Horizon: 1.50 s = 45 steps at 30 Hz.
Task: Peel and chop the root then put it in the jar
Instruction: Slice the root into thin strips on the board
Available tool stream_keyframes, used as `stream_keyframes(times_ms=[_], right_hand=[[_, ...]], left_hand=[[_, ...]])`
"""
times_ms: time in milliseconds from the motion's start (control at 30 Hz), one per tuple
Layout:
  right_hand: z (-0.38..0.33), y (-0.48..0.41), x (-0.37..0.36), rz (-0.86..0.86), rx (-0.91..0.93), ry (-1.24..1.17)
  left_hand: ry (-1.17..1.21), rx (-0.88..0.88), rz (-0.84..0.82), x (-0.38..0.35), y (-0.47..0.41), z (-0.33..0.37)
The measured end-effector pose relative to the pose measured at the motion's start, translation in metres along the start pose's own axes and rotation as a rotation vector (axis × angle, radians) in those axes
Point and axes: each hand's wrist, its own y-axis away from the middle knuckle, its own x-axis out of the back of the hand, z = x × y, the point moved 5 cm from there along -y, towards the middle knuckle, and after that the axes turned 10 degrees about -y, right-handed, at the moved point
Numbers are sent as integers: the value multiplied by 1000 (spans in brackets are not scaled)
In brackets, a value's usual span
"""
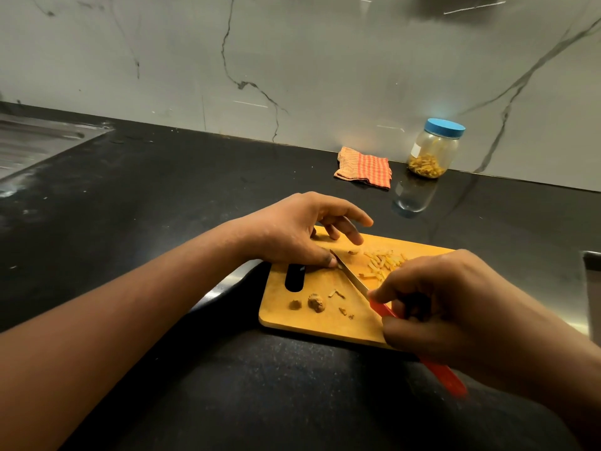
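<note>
A wooden cutting board lies on the black counter. A pile of yellow chopped root strips sits at its far right part. Brown peel bits and a small root stub lie near the board's front left. My right hand grips a red-handled knife, whose blade points left across the board. My left hand rests on the board's far left corner, thumb tip by the blade's point, fingers loosely spread. A clear jar with a blue lid on stands at the back wall, root pieces inside.
A folded orange checked cloth lies left of the jar. A steel sink drainboard is at the far left. A metal edge shows at the right. The marble wall runs along the counter's back.
</note>
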Motion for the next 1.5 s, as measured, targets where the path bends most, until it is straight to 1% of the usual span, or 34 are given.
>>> stream_keyframes(times_ms=[133,233,400,567,867,967,1133,1333,1500], right_hand=[[-2,6,7,-23,-54,-35],[-2,9,9,-36,-74,-39],[-9,15,15,-27,-24,2],[-11,17,15,-13,11,12],[-6,18,13,-14,-5,53],[0,21,11,-13,-15,23],[4,21,10,59,0,64],[2,11,-1,149,21,76],[2,8,-6,142,7,115]], left_hand=[[61,45,-22,-2,-4,-2],[118,89,12,2,-3,-7],[175,148,56,11,2,-17],[179,160,53,10,3,-17],[168,190,73,6,2,-15],[170,202,80,6,1,-14],[166,220,67,6,-1,-12],[138,240,90,8,-3,-13],[127,229,96,10,-2,-15]])
